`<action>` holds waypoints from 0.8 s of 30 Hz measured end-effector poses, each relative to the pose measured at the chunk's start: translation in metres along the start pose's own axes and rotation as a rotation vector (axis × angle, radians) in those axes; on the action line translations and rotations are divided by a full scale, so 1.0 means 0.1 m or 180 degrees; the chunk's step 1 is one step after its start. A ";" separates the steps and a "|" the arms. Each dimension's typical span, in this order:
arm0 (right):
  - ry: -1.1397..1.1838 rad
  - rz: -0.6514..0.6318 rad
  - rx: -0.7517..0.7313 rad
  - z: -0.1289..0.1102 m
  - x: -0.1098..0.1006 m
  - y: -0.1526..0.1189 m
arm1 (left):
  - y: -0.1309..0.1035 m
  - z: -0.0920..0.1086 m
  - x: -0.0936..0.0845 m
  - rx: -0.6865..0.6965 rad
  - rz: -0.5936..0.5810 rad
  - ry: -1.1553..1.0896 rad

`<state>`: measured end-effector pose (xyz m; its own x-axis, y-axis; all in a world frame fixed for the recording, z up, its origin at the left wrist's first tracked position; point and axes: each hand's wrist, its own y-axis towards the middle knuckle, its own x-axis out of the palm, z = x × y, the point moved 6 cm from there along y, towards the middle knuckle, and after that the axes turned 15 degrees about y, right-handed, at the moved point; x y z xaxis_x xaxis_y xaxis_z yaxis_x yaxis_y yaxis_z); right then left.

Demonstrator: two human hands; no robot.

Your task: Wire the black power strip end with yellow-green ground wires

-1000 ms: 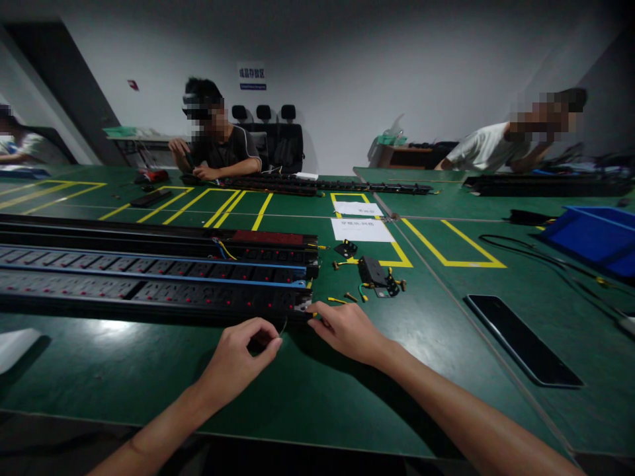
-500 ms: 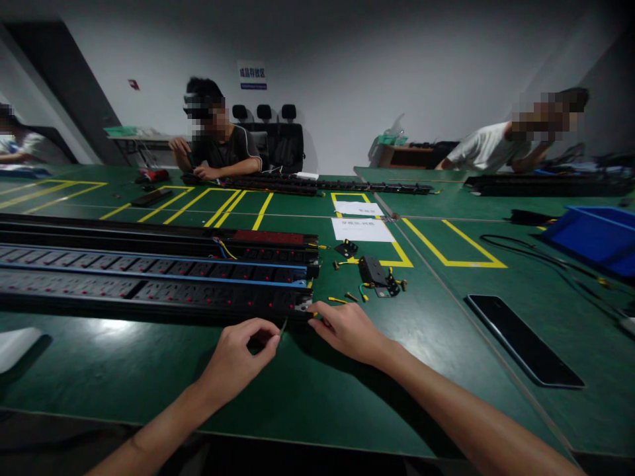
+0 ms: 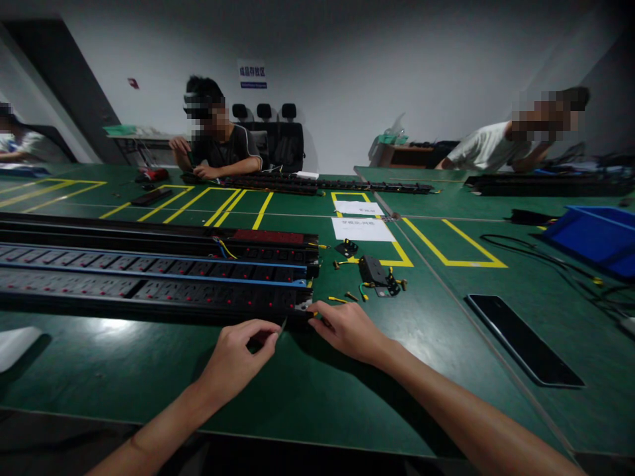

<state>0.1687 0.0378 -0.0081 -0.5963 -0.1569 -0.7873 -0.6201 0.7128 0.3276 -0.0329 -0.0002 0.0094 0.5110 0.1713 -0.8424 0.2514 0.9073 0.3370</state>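
Observation:
A long black power strip (image 3: 173, 291) with a row of sockets and small red switches lies along the front of the table. At its right end is my right hand (image 3: 350, 330), thumb and fingers curled closed there; a bit of yellow shows at the fingertips, and what they pinch is hidden. Just in front of the strip, my left hand (image 3: 243, 350) pinches a thin pale sliver (image 3: 283, 324) that points up towards the strip's edge; its kind is too small to tell. Behind lies a second strip with blue edges (image 3: 198, 260).
Right of the strips lie a black module with wires (image 3: 373, 271), a black bracket (image 3: 346, 248) and short yellow leads (image 3: 338, 300). A phone (image 3: 526, 340), a blue bin (image 3: 595, 241) and black cables stand farther right. A co-worker (image 3: 223, 145) sits across the table.
Almost nothing differs. My left hand has shifted very slightly, the sliver still in its pinch; my right hand stays at the strip's end.

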 end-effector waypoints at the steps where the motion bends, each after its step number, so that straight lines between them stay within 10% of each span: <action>1: -0.0011 -0.0002 0.0000 0.00 0.00 0.00 | 0.00 0.00 0.00 0.0001 0.0006 0.0010; 24: -0.0037 -0.0040 0.0054 -0.01 -0.01 0.00 | 0.00 0.00 -0.02 -0.0086 0.0045 0.0075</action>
<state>0.1692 0.0372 -0.0065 -0.5826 -0.1580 -0.7973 -0.6186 0.7224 0.3089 -0.0341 -0.0003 0.0114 0.4946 0.1929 -0.8475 0.2218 0.9148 0.3377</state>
